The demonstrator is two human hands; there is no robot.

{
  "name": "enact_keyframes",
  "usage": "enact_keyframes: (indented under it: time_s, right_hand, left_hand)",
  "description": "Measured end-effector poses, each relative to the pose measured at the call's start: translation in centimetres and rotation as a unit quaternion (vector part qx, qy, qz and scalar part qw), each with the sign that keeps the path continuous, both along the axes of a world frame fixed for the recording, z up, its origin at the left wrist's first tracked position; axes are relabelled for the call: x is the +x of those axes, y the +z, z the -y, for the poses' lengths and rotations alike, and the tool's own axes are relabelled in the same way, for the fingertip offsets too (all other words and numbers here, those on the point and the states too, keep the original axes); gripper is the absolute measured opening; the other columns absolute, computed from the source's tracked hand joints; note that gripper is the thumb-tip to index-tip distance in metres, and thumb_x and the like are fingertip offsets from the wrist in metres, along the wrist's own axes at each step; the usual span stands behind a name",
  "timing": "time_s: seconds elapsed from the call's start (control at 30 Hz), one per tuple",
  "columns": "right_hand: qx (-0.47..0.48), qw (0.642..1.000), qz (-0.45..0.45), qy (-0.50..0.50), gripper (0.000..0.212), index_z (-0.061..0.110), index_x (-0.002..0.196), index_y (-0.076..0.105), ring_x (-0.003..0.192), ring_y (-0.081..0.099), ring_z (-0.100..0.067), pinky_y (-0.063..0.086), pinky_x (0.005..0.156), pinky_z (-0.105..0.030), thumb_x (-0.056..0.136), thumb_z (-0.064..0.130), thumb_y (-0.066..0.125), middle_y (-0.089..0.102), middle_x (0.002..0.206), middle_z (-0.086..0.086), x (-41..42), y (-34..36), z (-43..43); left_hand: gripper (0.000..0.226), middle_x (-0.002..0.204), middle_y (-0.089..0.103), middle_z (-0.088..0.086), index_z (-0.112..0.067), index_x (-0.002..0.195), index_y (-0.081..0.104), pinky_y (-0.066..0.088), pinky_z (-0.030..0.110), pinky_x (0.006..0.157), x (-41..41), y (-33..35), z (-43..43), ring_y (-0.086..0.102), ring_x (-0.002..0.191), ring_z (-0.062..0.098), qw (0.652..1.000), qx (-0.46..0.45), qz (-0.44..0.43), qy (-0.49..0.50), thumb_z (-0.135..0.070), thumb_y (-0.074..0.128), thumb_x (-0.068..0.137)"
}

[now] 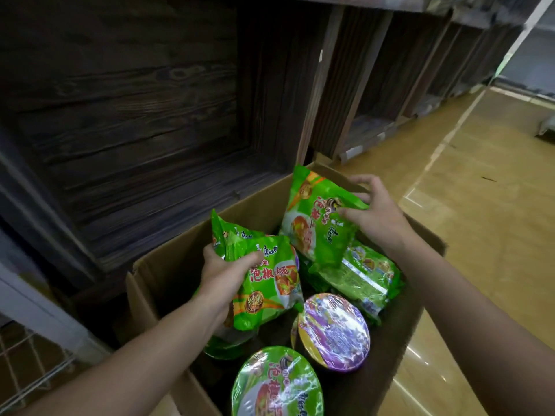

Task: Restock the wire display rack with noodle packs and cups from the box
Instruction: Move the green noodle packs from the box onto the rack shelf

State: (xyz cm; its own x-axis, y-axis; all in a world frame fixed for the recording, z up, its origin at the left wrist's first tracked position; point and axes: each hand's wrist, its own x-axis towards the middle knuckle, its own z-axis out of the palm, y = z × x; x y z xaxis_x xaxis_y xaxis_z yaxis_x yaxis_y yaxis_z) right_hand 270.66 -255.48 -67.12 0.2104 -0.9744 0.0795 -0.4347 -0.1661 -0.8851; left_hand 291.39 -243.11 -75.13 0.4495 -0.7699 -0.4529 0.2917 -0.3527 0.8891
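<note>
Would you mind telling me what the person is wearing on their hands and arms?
Nothing shows on either. The left hand and right hand are bare, without gloves or rings that I can see. Both forearms are uncovered to the frame's edge: no sleeves, watch or bracelet in view.

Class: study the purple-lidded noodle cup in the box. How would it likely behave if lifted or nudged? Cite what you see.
The purple-lidded noodle cup is probably slippery: its film wrap shines with glare. Round and seemingly tilted in the box, it may roll or tip when nudged.
</note>
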Motion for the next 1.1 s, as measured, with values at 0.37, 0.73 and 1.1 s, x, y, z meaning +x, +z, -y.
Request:
enact_keyframes:
  time_s: [0.37, 0.73, 1.1]
  right_hand:
    - [0.071, 0.988, 0.055, 0.128, 0.018, 0.025, 0.099, 0.058, 0.082, 0.068, -0.019, 0.054, 0.068, -0.032, 0.096, 0.007, 0.057, 0.069, 0.085, 0.001, -2.0, -0.9, -1.6]
    - [-0.077, 0.922, -0.231, 0.301, 0.028, 0.019, 0.111, 0.055, 0.100, 0.057, -0.020, 0.046, 0.087, -0.037, 0.088, 0.021, 0.071, 0.060, 0.107, -0.001, 5.3, -4.8, -4.4]
    - [-0.059, 0.986, -0.135, 0.076, 0.038, 0.018, 0.106, 0.056, 0.105, 0.052, -0.015, 0.044, 0.093, -0.029, 0.082, 0.041, 0.074, 0.056, 0.110, -0.001, 4.3, -8.0, -6.2]
  left_hand:
    - [0.085, 0.115, 0.063, 0.004, -0.023, 0.137, 0.035, 0.055, 0.042, 0.083, -0.1, 0.0, -0.5, 0.066, 0.096, 0.025, 0.999, -0.015, 0.027, 0.017, -0.023, 0.086, 0.069]
    - [0.099, 0.108, 0.072, 0.005, -0.022, 0.126, 0.053, 0.056, 0.043, 0.088, -0.9, -0.4, -0.5, 0.071, 0.092, 0.023, 0.995, 0.022, 0.021, -0.094, -0.068, 0.084, 0.044]
    - [0.103, 0.114, 0.062, 0.004, -0.025, 0.129, 0.031, 0.056, 0.046, 0.083, -1.4, 0.2, -0.9, 0.065, 0.098, 0.025, 0.987, 0.047, 0.011, -0.152, -0.010, 0.095, 0.049]
